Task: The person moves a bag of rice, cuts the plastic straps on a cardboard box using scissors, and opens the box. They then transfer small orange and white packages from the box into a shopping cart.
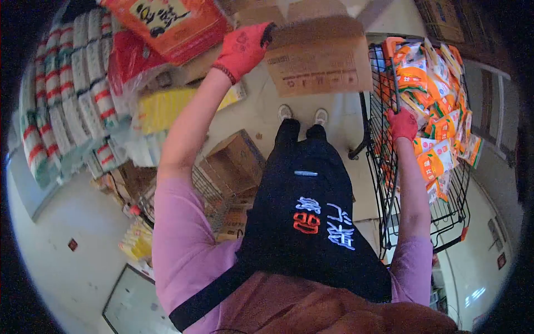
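Observation:
Both my hands wear red gloves. My left hand (243, 53) reaches forward, fingers curled at the left edge of an open brown cardboard box (317, 61); the fingertips are partly hidden. Printing shows on the box's near side, and its inside cannot be seen from here. On the right, my right hand (403, 123) is closed at the side rim of a black wire shopping cart (387, 183). Orange-and-white plastic packets (439, 125) are heaped in that cart, right beside my right hand.
A red-orange box (169, 28) lies at the upper left. Stacked white packs with red bands (72, 94) stand at far left, with yellow packs (167, 108) nearby. Another cardboard box (233, 161) sits left of my legs, near a wire basket (208, 186).

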A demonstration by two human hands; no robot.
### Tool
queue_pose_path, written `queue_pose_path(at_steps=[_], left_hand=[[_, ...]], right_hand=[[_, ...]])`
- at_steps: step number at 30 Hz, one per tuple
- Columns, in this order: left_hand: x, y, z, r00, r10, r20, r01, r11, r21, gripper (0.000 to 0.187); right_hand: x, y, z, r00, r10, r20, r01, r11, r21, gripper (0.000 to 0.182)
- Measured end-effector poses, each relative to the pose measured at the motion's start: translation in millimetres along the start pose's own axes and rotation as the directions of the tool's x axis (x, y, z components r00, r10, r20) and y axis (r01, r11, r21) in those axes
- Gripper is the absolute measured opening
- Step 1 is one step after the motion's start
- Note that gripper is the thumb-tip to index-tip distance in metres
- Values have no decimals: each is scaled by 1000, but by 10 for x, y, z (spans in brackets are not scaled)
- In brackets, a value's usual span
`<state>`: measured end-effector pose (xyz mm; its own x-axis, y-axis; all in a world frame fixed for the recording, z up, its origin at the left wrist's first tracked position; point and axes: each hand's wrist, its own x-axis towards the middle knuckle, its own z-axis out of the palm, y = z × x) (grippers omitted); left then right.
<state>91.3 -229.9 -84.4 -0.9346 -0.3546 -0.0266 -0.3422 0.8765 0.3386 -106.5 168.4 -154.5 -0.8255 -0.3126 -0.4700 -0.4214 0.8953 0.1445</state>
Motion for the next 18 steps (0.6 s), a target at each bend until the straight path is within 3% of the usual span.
queue_pose_path(at_steps=[3, 6, 11, 13, 16, 17, 18], left_hand=[[-573, 145, -239, 994, 67, -86, -68, 998, -15, 39], [-1134, 392, -498, 1000, 3, 8, -4, 998, 68, 43], [-2248, 579, -555, 966, -219, 136, 194, 965, 177, 43], [-2797, 648, -449, 939, -310, 149, 274, 936, 223, 54], [-3676, 974, -292, 874, -439, 208, 375, 882, 284, 52], [-4001, 1120, -222, 850, -487, 200, 418, 855, 307, 52], [-4404, 1224, -70, 795, -557, 239, 469, 815, 339, 46]], right_hand=[[-3, -14, -38, 1000, -19, -16, 19, 1000, 9, 43], [59, 54, 54, 999, -48, -26, 47, 999, -6, 48], [151, 100, 65, 995, -98, -26, 98, 995, -16, 47], [208, 127, 130, 989, -135, -61, 132, 990, -40, 46], [114, 51, -97, 994, -98, 45, 98, 995, 7, 47], [109, 72, -66, 986, -160, -49, 157, 986, -47, 46], [119, 76, -73, 987, -155, -47, 153, 987, -43, 46]])
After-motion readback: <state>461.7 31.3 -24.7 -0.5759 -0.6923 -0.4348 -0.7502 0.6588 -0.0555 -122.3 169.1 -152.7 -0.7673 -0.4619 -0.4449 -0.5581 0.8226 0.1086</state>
